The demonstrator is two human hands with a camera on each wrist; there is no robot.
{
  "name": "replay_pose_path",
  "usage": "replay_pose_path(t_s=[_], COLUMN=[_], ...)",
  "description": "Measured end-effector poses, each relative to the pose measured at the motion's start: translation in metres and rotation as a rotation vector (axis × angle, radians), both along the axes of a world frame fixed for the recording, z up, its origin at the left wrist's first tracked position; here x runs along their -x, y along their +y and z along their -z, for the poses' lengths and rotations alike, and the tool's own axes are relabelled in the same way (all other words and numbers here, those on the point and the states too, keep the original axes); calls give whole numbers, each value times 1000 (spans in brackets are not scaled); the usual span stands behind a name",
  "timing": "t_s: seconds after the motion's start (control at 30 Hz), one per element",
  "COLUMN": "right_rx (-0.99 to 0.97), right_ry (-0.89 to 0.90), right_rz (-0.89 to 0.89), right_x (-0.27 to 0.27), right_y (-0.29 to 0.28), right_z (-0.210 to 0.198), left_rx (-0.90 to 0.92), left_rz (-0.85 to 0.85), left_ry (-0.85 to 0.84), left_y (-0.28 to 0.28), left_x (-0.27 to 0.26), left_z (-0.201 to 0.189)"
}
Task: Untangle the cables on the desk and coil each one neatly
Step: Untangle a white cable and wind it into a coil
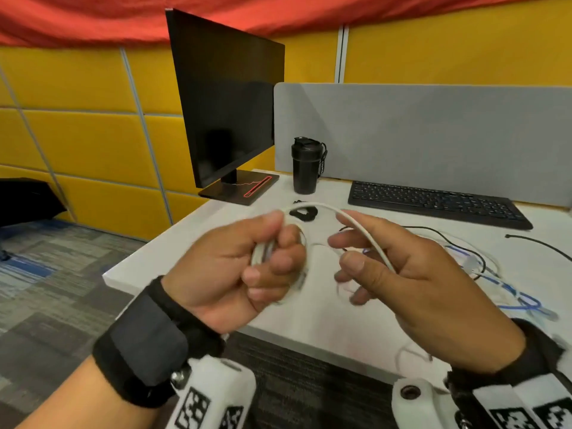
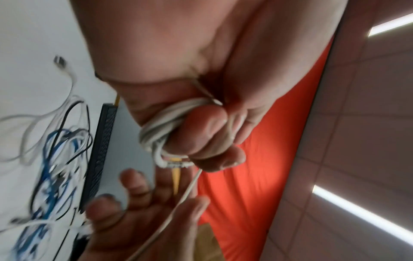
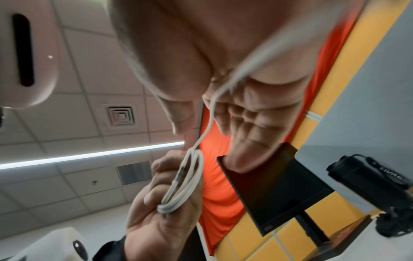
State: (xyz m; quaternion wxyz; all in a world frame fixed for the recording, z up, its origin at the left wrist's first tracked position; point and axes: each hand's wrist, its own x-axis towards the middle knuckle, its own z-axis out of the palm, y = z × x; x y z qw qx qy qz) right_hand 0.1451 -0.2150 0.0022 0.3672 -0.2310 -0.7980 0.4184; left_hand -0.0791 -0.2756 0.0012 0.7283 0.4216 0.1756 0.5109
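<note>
The white cable [image 1: 365, 233] is in both your hands, held up above the near edge of the surface [image 1: 325, 320]. Your left hand [image 1: 235, 267] has its grip clenched round several finished loops of it, fingers and thumb curled tight over the bundle, as the left wrist view shows at close range. From that bundle the free run arches up and over to your right hand [image 1: 411, 280], where it lies across the palm between thumb and forefinger; that grip is released, the fingers loosely spread and only lightly bent.

To the right on the surface lies the tangle of blue, white and black cables [image 1: 501, 280], still knotted together. Behind it, along the far edge, sits a black keyboard [image 1: 433, 202]. A black bottle [image 1: 305, 165] stands near the far left corner beside the monitor [image 1: 229, 97].
</note>
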Motion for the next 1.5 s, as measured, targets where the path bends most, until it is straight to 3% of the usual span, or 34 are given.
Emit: replay_pose_path(t_s=[0.07,0.23,0.4,0.5,0.57,0.6,0.73,0.87,1.03,1.17,1.23,1.4,1.5], right_rx=[17,-52,116,130,74,33,-83,-200,-42,54,5,-57,-59], right_ry=[70,31,232,323,296,254,124,-3,85,201,129,18,-84], right_rz=[-44,104,118,219,300,334,389,491,431,412,458,497,492], right_x=[2,-17,-24,-27,-28,-28,-24,-22,-21,-22,-24,-26,-27], right_y=[-7,10,31,44,53,59,89,122,152,176,189,213,221], right_z=[-3,-12,-10,-6,-5,-6,-21,-40,-48,-49,-46,-30,-18], left_rx=[-42,-106,-169,-265,-312,-316,-227,-201,-227,-303,-273,-137,-60], left_rz=[-4,-173,-92,-231,-372,-425,-559,-580,-468,-511,-528,-358,-375], left_ry=[64,166,190,487,732,775,661,541,380,535,516,419,423], left_y=[1,20,57,81,97,105,137,167,199,228,240,258,262], left_x=[-19,-43,-58,-64,-66,-68,-79,-88,-88,-87,-82,-79,-83], left_z=[7,6,-12,-12,-10,-9,-16,-25,-32,-30,-27,-22,-8])
